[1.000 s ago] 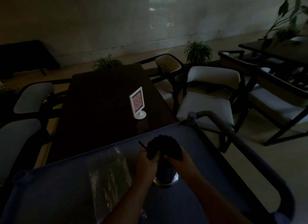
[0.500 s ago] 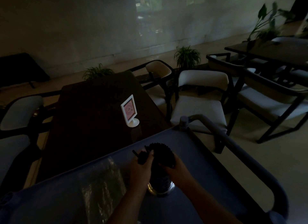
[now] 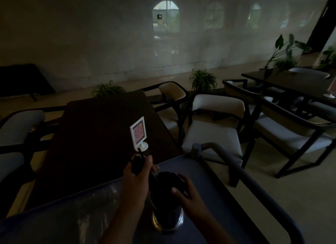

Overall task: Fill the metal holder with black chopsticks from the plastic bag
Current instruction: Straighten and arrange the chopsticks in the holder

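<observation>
- Metal holder: upright on the blue-grey cart top, near its middle; shiny steel lower body, upper part dark in the dim light.
- Black chopsticks in holder: a dense bundle standing on end, tips crowded together at the mouth and filling it.
- My right hand: laid against the right side of the bundle, fingers spread around the chopstick tops, thumb on the near side; steadying contact, fingers curved but not closed tight.
- My left hand: raised just left of the holder and above the cart's far edge, fingers clamped together around a small bunch of black chopsticks.
- Held chopsticks: a few dark sticks, tilted, upper ends poking out past my knuckles, one lower end slanting toward the holder mouth. Exact count cannot be told.
- Plastic bag: clear, crumpled, lying flat on the cart to the left of my left forearm, apart from the holder. Contents not readable.
- Cart handle: grey tube along the right side.
- Dark table: beyond the cart, bearing a white sign stand with a pink card, upright.
- White-cushioned chair: right of the table.
</observation>
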The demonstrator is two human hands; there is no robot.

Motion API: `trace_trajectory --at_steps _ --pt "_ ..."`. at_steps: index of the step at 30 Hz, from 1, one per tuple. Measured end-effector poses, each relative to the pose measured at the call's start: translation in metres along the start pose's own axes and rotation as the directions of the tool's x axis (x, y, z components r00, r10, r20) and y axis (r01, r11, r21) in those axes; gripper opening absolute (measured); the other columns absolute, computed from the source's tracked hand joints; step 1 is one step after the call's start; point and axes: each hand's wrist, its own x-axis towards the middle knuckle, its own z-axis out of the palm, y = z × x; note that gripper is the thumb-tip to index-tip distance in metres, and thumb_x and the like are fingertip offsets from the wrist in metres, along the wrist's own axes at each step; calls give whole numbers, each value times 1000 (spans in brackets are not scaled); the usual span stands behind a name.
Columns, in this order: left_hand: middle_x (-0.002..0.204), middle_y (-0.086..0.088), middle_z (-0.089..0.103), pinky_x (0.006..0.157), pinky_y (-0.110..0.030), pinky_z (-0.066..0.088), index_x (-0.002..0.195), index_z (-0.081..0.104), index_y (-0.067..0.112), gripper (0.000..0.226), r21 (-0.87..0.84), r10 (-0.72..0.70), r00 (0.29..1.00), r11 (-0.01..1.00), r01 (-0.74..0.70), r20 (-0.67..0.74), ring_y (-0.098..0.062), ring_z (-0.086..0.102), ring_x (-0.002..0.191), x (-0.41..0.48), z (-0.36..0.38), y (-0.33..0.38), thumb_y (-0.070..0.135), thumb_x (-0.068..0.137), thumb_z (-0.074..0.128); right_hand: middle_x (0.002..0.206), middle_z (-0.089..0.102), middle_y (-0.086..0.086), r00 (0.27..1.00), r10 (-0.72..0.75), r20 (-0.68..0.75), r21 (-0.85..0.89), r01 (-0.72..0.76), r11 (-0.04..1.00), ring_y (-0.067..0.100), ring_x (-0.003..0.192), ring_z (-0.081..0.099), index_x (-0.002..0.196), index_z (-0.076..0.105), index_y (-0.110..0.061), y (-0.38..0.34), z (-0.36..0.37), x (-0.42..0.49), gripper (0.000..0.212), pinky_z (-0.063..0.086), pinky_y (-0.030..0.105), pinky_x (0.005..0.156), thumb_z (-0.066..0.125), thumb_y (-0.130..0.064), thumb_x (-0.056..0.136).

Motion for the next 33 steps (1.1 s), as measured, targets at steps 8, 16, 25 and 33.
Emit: trace_trajectory --at_steps 8,16,25,33 --pt "62 7 63 75 -37 49 70 60 31 17 -148 177 982 972 -184 -60 -11 65 68 4 -14 27 41 84 60 114 67 -2 911 -261 -319 -117 235 965 5 107 62 114 60 -22 -44 -2 -12 25 48 21 91 61 -9 93" --pt "65 10 61 83 -38 50 69 65 29 25 -631 141 985 756 -173 -101 -7 66 71 0 -24 71 31 92 56 58 63 -3 970 -31 -242 253 94 963 9 56 60 67 67 -22 -98 50 -44 25 50 26 53 68 -9 88" --pt "65 0 67 70 -37 58 64 71 16 31 -861 -178 981 486 152 72 -16 70 67 -29 -14 65 37 85 61 118 70 14 936 74 345 819 -338 464 29 110 67 112 72 -11 -138 88 -37 40 53 44 92 69 -38 83" --pt "85 -10 77 64 -37 61 84 77 12 24 -895 -302 949 392 213 93 -25 76 81 -36 -26 45 33 82 65 68 53 3 984 165 -61 864 -31 503 17 66 57 76 57 -14 -161 77 -10 17 50 40 84 64 -26 85"
